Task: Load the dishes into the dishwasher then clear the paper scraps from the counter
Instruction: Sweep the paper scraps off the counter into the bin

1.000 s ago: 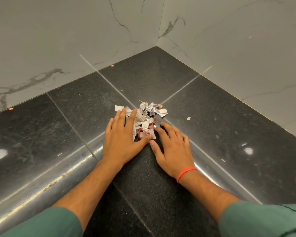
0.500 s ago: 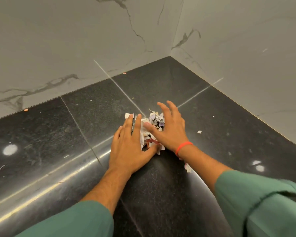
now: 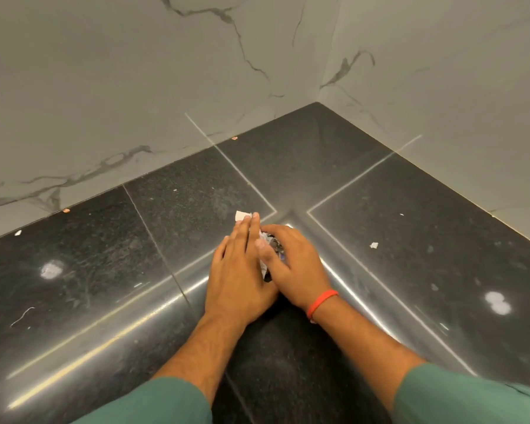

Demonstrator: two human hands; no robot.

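Since the earlier frame, both hands have closed together over the paper scraps (image 3: pixel 268 244) on the black counter (image 3: pixel 166 228). Right hand (image 3: pixel 294 264) curls around the pile and grips it; left hand (image 3: pixel 239 270) lies flat with straight fingers, walling the pile's left side. Pile sits between the palms, nearer the right. One white scrap (image 3: pixel 243 215) protrudes past the left fingertips. Stray scrap (image 3: pixel 373 245) lies well apart to the right; others lie near the wall (image 3: pixel 135 87), far left. Nothing obstructs a lift.

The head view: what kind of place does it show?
Probably a kitchen counter corner: a dark polished stone counter meets marble-look wall tiles, and both hands gather paper scraps on it.
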